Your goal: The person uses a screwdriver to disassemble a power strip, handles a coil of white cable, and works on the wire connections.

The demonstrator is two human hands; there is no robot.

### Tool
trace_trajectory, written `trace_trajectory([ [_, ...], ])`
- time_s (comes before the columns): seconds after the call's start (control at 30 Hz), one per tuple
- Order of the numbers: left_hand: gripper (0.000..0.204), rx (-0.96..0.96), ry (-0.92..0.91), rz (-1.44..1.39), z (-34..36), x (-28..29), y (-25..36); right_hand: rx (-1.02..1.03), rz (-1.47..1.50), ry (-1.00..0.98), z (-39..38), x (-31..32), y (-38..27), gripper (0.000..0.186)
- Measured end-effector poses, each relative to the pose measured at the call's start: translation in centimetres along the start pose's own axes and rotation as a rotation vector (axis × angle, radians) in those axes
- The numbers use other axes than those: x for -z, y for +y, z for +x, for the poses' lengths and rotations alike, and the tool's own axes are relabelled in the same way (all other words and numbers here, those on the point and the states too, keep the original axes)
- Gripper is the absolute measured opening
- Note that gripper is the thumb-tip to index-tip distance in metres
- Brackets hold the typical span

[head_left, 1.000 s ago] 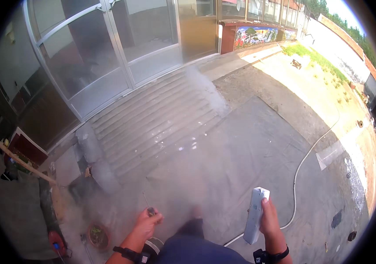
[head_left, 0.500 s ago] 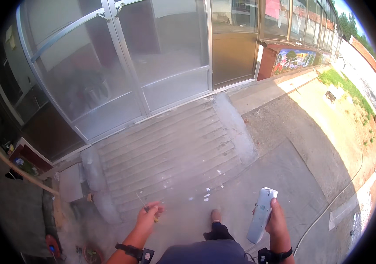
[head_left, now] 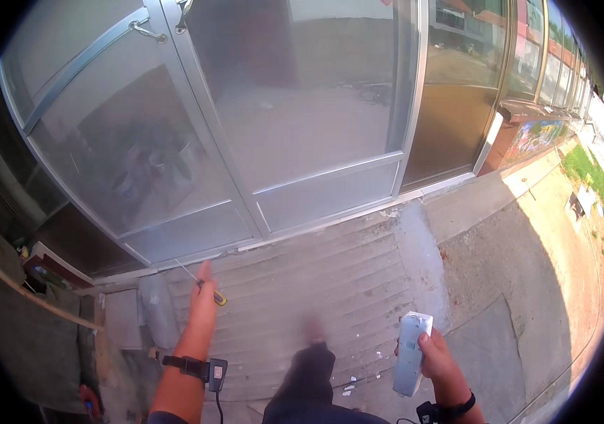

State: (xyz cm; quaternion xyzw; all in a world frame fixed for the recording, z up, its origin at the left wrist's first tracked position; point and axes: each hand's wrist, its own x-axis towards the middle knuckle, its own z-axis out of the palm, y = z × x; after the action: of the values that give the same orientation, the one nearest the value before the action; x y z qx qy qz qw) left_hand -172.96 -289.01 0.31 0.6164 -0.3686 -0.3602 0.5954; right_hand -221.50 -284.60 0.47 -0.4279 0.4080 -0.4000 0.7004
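The doors (head_left: 330, 199) stand on the far side of both hands, and the left grip (head_left: 204, 291) is the nearer one to them. It is closed on the screwdriver (head_left: 219, 298), whose long axis runs from a tip at the far left, toward the door foot, to a yellow handle at the near right. The block (head_left: 409, 353), pale and long, is to the right, held on its right side by the right grip (head_left: 439, 355), thumb on its face, other fingers mostly hidden. Its long axis runs near to far, the far end leaning slightly right.

Compared with half a second ago, the doors loom larger, the left arm reaches farther forward, and a blurred foot (head_left: 312, 331) shows against the ribbed ramp (head_left: 274, 283) rather than the paving on its near side. Each hand keeps the same thing.
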Motion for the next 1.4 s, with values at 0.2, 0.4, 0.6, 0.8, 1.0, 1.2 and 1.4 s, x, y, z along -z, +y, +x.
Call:
trace_trajectory([
  [0.2, 0.065, -0.094, 0.113, -0.075, 19.4, -5.6, 7.0, -0.073, 0.109, 0.044, 9.5, -3.2, -7.3, 0.079],
  [0.4, 0.069, -0.159, 0.182, -0.106, 29.9, -7.9, 12.6, -0.145, 0.122, -0.031, 17.9, -5.0, -12.2, 0.08],
  [0.6, 0.067, -0.232, 0.286, -0.096, 35.8, -6.9, 13.7, -0.222, 0.151, -0.165, 24.2, -4.7, -14.6, 0.076],
  [0.8, 0.059, -0.172, 0.355, -0.114, 36.1, -9.0, 14.2, -0.262, 0.079, -0.16, 30.3, -2.3, -16.8, 0.08],
  [1.0, 0.053, -0.033, 0.541, -0.084, 31.9, -7.1, 12.0, -0.281, 0.024, -0.282, 37.4, -2.0, -20.4, 0.069],
  [1.2, 0.047, 0.199, 0.658, 0.132, 14.7, -4.2, 13.5, -0.344, -0.048, -0.472, 44.3, -6.1, -20.3, 0.059],
  [1.4, 0.056, 0.424, 0.94, 0.239, -3.1, 3.0, 12.3, -0.464, -0.34, -0.675, 49.5, -15.6, -20.9, 0.057],
])
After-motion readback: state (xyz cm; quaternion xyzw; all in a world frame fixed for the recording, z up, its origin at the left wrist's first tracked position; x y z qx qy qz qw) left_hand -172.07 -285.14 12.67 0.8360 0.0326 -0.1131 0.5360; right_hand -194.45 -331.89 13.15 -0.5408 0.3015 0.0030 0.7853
